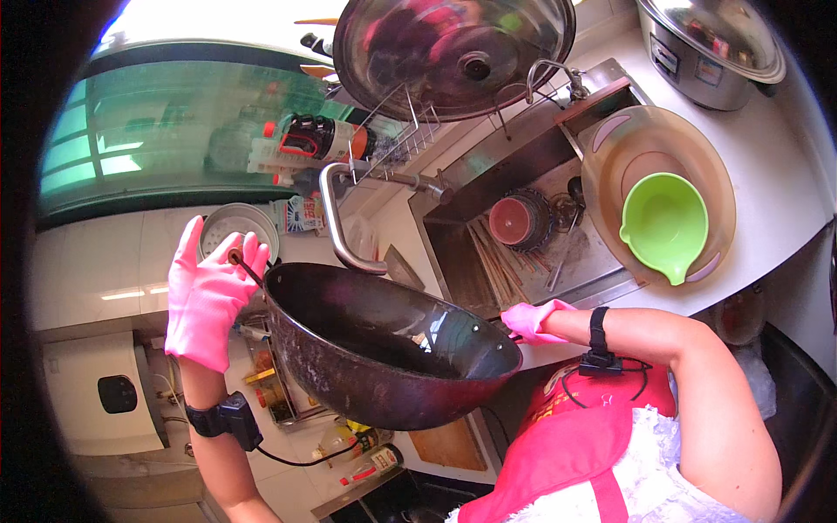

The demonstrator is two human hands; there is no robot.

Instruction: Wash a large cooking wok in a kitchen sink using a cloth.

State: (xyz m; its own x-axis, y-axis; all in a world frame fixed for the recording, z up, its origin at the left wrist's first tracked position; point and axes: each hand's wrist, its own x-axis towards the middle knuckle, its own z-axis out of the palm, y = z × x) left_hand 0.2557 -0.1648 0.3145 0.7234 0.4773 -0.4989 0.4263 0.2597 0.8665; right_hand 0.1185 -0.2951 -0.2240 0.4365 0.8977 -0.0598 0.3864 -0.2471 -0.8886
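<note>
A dark, deep wok (392,399) hangs tilted between my two hands, its rim high and its inside partly showing, with a wet shine. My left hand (209,297), in a pink rubber glove, is at the handle on the wok's left end, fingers spread behind it. At the opposite end my right hand (533,321), also gloved in pink, grips the other handle; its fingers are mostly hidden. A curved steel faucet (337,216) stands just beyond the rim. Behind it, the steel sink (582,274) holds stacked bowls (513,221) and several chopsticks (494,258).
A brown plastic basin (605,189) with a green bowl (666,219) straddles the sink's right side. A large pan lid (451,59) leans beside a wire rack (415,127). The rice cooker (700,65) stands at the back right, and a cleaver (402,267) lies by the faucet.
</note>
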